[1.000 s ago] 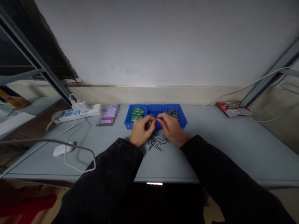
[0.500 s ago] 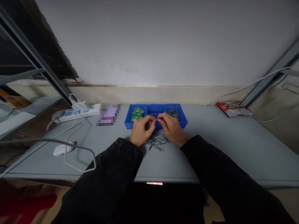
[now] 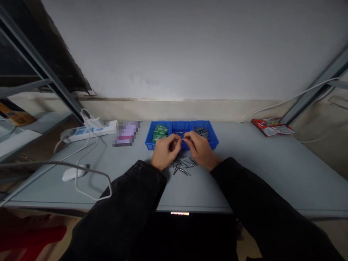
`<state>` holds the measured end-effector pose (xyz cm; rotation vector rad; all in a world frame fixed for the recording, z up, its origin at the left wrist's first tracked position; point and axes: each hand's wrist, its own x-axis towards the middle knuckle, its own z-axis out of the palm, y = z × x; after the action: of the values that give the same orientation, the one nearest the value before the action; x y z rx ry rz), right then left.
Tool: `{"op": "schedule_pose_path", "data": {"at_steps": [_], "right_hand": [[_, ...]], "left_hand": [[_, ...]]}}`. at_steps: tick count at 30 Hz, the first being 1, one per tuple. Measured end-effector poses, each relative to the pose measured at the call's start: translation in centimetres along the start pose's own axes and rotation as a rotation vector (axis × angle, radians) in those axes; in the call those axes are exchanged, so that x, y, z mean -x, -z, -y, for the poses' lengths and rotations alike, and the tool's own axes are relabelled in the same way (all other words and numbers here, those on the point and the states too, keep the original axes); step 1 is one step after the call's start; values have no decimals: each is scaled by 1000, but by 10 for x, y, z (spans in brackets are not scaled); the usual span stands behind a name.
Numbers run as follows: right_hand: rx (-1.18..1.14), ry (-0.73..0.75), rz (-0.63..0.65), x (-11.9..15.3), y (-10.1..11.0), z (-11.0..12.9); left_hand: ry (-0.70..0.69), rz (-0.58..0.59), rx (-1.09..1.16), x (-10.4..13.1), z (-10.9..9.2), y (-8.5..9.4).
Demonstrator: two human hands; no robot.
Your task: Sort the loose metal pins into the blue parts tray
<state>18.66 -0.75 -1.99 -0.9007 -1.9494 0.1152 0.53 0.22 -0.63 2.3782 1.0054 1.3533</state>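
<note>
My left hand [image 3: 166, 151] and my right hand [image 3: 199, 147] meet fingertip to fingertip over the front edge of a blue tray [image 3: 215, 142] with three compartments. Both are closed in a pinch; what lies between the fingertips is too small to make out. Green pieces [image 3: 160, 132] fill the left compartment, a few thin metal parts [image 3: 179, 133] show in the middle one, and dark grey metal parts [image 3: 200, 131] sit in the right one. Below my hands, several slim metal pieces [image 3: 181, 169] are scattered on the grey table [image 3: 193, 192].
A power strip [image 3: 102, 129] with white cables and a blurred purple item [image 3: 127, 133] lie at the back left. A white mouse-like object [image 3: 73, 173] is nearer me. At the right is a red packet [image 3: 272, 127]. Metal posts rise on both sides.
</note>
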Motion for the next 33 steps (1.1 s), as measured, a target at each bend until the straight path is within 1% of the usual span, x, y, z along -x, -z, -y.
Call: {"op": "schedule_pose_path", "data": {"at_steps": [11, 33], "right_hand": [[13, 15, 20, -1, 1, -1], [9, 26, 6, -1, 1, 1]], "left_hand": [[-13, 20, 33, 0, 1, -1], [6, 27, 20, 0, 0, 0]]}}
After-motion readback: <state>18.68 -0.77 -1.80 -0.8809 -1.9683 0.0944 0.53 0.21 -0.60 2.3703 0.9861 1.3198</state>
